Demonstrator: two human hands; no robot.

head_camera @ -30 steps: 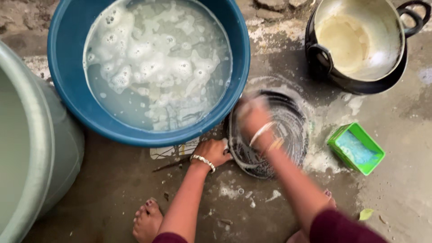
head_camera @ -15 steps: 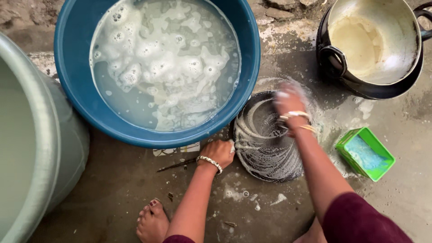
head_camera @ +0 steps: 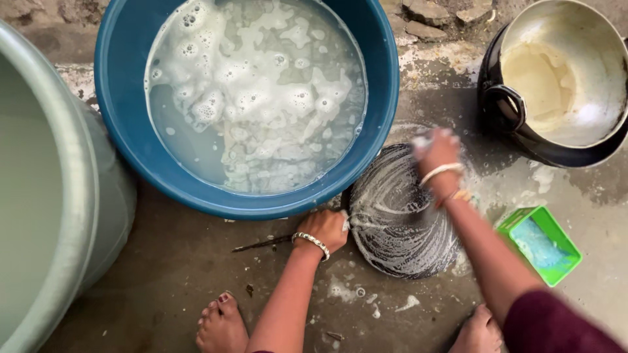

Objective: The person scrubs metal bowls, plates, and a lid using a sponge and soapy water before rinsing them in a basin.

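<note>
While the left hand (head_camera: 325,229) gripped one soapy dark pan (head_camera: 400,212) and the right hand (head_camera: 437,151) scrubbed it, grasp blurred, one blue basin (head_camera: 118,98) crowded beside two more pots.

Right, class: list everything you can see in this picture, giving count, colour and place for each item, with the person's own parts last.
Basin: one, blue, top centre, holding foamy water.
Large tub: one, pale green, left edge.
Round pan: one, dark, soapy, on the floor, centre.
Two-handled pot: one, black outside, pale inside, top right.
Soap tray: one, green with blue inside, right.
Twig: one, dark, beside the left hand.
Left hand: grip on the pan's rim, bangle on wrist.
Right hand: blurred, on the pan.
Feet: two, bare, bottom edge.
</note>
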